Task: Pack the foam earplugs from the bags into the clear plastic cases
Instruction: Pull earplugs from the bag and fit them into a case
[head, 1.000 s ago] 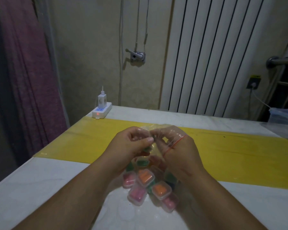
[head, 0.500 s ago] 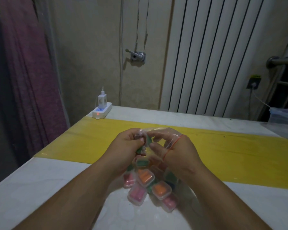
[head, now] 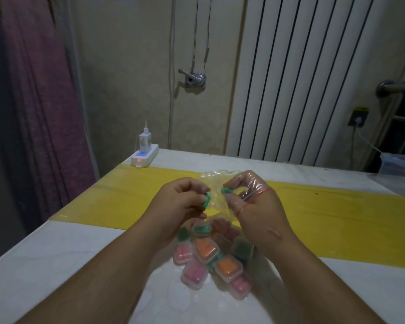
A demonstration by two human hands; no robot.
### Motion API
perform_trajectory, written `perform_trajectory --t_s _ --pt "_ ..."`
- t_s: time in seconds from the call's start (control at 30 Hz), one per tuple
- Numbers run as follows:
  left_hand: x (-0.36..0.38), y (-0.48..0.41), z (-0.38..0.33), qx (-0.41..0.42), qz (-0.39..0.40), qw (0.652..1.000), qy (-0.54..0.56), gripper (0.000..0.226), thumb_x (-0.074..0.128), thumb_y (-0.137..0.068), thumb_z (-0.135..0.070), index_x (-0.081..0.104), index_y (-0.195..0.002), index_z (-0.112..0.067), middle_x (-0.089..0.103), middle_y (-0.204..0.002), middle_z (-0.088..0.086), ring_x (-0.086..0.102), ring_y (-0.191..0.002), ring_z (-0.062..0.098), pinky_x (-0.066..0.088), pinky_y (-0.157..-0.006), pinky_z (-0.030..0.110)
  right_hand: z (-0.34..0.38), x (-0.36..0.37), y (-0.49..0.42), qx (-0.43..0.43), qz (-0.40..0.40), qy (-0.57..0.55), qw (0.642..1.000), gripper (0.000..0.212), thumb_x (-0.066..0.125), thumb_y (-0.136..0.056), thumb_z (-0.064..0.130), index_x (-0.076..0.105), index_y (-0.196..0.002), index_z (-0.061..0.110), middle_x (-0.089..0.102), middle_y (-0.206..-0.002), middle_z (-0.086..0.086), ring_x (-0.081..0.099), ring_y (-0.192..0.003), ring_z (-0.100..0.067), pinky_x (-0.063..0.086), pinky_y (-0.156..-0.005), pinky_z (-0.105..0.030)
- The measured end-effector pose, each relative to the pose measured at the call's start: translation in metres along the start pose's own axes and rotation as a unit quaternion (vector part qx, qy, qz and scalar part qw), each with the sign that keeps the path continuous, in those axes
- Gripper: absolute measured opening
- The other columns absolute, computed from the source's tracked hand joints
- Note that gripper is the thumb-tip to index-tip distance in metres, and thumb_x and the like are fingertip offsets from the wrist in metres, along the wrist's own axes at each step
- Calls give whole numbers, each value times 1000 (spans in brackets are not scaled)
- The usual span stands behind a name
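- Head view, looking down along 2 bare forearms onto a white worktop (head: 56, 265).
- Left hand (head: 181, 204): fingers curled, pinching a green earplug (head: 206, 200) at the fingertips.
- Right hand (head: 262, 213): thumb and forefinger pinching a second green earplug (head: 226, 190), with a thin clear bag (head: 216, 181) draped over the fingers and its red seal line running across the knuckles.
- The 2 earplugs: apart, held at the crumpled mouth of the bag, raised above the worktop between the hands.
- Clear cases (head: 211, 256): heaped on the worktop just below and between the wrists, filled with pink, orange and green earplugs; 1 green case partly hidden under the right wrist.
- Heap wrapped in film or not: cannot tell.
- Yellow strip (head: 337, 218) laid across the worktop beyond the hands.
- White power strip (head: 145, 157) at the far left corner, red lamp lit, with a white charger (head: 144, 141) plugged in upright.
- Background: white ribbed radiator (head: 313, 78), purple curtain (head: 40, 101) at left, another clear bag (head: 400, 164) at the far right edge.
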State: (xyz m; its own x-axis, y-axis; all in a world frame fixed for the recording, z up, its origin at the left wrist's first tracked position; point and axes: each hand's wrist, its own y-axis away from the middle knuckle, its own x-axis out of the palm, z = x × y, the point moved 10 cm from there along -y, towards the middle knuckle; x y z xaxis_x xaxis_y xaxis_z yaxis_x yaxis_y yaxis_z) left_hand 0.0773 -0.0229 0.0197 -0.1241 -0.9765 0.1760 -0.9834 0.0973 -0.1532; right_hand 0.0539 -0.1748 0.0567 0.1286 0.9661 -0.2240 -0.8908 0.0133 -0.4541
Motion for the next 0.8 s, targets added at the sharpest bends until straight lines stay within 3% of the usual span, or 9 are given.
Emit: perform_trajectory --t_s 0.17,0.23,0.3,0.37,0.43,0.5,0.6,0.7,0.8 --pt "-6 -2 -3 33 -28 999 -9 12 61 -87 6 66 -93 -2 62 -80 9 61 -63 17 56 -61 27 14 -2 1 -27 6 -27 999 24 57 -88 -6 64 -84 17 58 -71 8 47 -54 -2 39 -51 -14" --pt "-10 -3 -4 39 -40 998 -5 11 60 -88 6 66 -94 -2 61 -79 9 60 -62 17 56 -59 25 18 2 1 -38 21 -8 999 20 56 -91 -2 68 -87 13 65 -86 3 56 -68 1 41 -58 -9" --pt "-11 -3 -4 42 -45 998 -9 11 60 -89 5 66 -92 -4 59 -77 8 57 -61 15 55 -57 25 15 7 2 -12 47 -17 999 13 58 -93 6 67 -84 8 62 -86 -6 56 -66 0 44 -53 -9" --pt "-12 -3 -4 40 -47 998 -17 10 59 -90 3 66 -90 -5 57 -74 7 54 -56 14 53 -52 26 6 18 5 27 90 -31 995 15 60 -94 11 64 -81 3 55 -78 -8 55 -61 -4 54 -53 -25" --pt "-12 -3 -3 34 -44 998 -22 7 60 -90 1 65 -91 -4 56 -72 9 54 -54 15 53 -51 27 -3 26 6 33 129 3 991 14 62 -93 12 64 -79 10 56 -74 -8 58 -69 -17 58 -67 -50" --pt "-10 -4 -2 33 -38 999 -19 5 59 -91 0 64 -91 -3 57 -75 12 56 -56 17 54 -54 28 -6 31 6 19 142 48 989 16 63 -91 12 68 -78 21 63 -77 -3 63 -79 -23 55 -77 -55" --pt "-10 -4 -2 33 -36 999 3 11 55 -92 4 65 -94 -1 59 -80 12 58 -61 18 56 -59 27 -9 27 3 16 118 62 991 32 60 -92 13 72 -81 40 65 -93 8 64 -89 -16 57 -81 -35" --pt "-6 -4 0 22 -17 999 33 22 52 -91 9 67 -97 -5 61 -87 12 61 -65 20 58 -64 27 -8 19 2 24 94 57 994 35 58 -95 11 66 -101 44 59 -102 7 61 -85 -8 48 -59 -12" --pt "3 -2 3 4 14 999 51 28 50 -90 12 68 -103 -6 64 -97 15 64 -75 23 59 -72 28 -7 15 0 6 86 118 989 27 58 -95 16 65 -102 40 61 -108 7 61 -94 -10 45 -67 -12"
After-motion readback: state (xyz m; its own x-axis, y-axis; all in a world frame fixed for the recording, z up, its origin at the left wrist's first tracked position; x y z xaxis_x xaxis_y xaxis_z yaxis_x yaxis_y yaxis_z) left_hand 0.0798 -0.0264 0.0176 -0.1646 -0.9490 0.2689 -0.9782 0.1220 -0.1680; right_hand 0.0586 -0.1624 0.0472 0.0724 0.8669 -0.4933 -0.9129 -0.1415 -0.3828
